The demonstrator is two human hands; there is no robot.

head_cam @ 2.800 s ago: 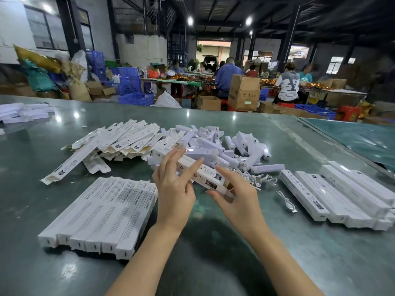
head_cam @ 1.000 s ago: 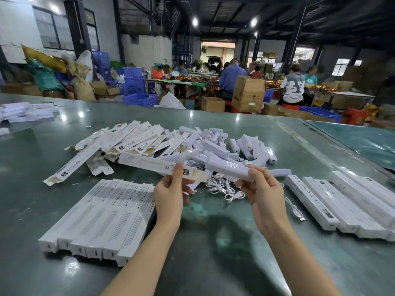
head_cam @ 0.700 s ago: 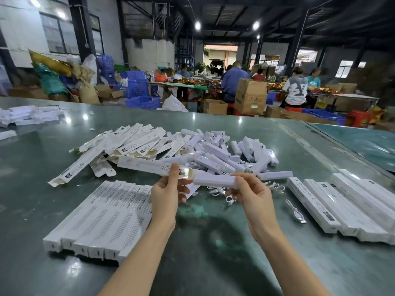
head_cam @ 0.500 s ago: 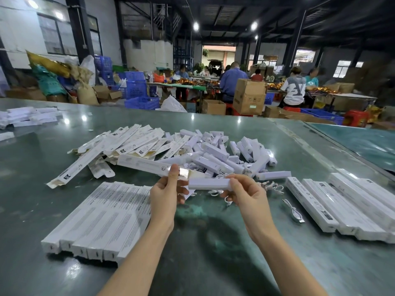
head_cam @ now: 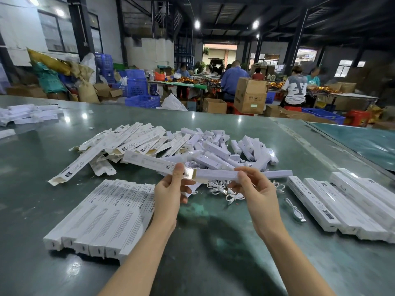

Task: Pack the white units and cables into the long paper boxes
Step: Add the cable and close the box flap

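left hand [head_cam: 168,194] fingers grip open end of long paper box [head_cam: 149,162]; right hand [head_cam: 259,194] fingers pinch white unit [head_cam: 215,175], its tip at box mouth, above surface [head_cam: 213,253].

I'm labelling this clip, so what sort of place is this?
Most likely a factory packing hall. A large green worktable carries a neat row of closed long white paper boxes, brown cardboard cartons and blue plastic crates stand behind it, and other workers sit at further tables.
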